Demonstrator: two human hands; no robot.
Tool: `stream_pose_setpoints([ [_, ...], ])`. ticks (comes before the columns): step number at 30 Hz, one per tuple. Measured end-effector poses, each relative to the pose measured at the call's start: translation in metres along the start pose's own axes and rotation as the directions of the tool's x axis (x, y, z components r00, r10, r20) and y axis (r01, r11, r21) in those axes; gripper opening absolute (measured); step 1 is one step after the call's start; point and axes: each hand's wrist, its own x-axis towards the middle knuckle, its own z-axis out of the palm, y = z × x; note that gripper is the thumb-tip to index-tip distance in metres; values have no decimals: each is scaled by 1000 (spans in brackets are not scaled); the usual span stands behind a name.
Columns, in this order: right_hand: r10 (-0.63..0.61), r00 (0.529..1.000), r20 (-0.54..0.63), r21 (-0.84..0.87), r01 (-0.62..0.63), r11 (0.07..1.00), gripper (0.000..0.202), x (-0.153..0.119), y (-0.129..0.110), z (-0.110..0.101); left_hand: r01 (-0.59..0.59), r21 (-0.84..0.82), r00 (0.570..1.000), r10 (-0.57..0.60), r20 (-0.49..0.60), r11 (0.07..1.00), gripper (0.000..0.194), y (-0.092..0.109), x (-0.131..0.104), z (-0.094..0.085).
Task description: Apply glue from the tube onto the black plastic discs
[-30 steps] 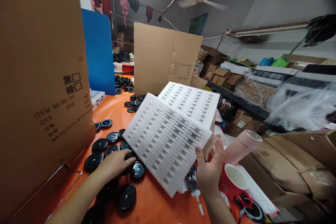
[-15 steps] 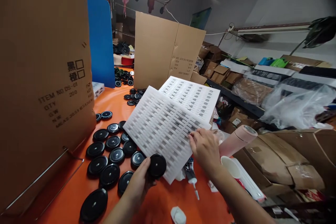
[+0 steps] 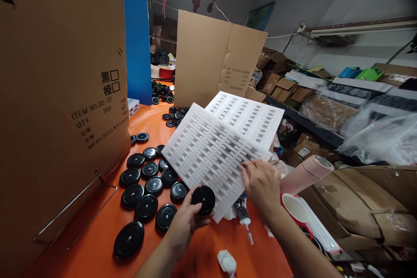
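Note:
My left hand point(image 3: 187, 219) grips a round black disc point(image 3: 203, 200), its thumb against the left part of the face. The disc is at the lower edge of a white slotted foam sheet point(image 3: 208, 156). My right hand point(image 3: 262, 180) is at the sheet's right side, fingertips curled together on the slots. Whatever may be between those fingertips is hidden. Under the slotted sheet's far side lies another white sheet point(image 3: 247, 115), with rows of small shiny pieces. Several black discs point(image 3: 146, 207) lie spread on the orange tabletop point(image 3: 202, 252) to the left.
A tall cardboard box point(image 3: 61, 108) and a bent metal rod point(image 3: 67, 206) stand at left. A glue tube point(image 3: 243, 213) and a white lump point(image 3: 227, 263) lie near me. On the right are a pink flask point(image 3: 306, 174) and a red-and-white mug point(image 3: 295, 208). A cardboard panel point(image 3: 208, 56) rises behind.
The view has shifted, so most things appear farther right. My left thumb has moved onto the face of the disc it holds. My right hand remains at the slotted sheet's side.

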Motion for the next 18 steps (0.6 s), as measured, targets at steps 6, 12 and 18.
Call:
stream_pose_setpoints([
  [6,74,968,-239,384,24,923,12,-16,-19,-6,-15,-41,1000,14,-28,999,65,-4,3,-5],
  [12,27,950,310,758,-264,596,18,-44,-79,-5,-79,-61,997,78,-14,995,63,-5,-3,-10],
  [18,44,897,440,813,-419,405,13,-50,-95,11,-128,2,991,128,-41,992,54,-3,-14,-20],
])
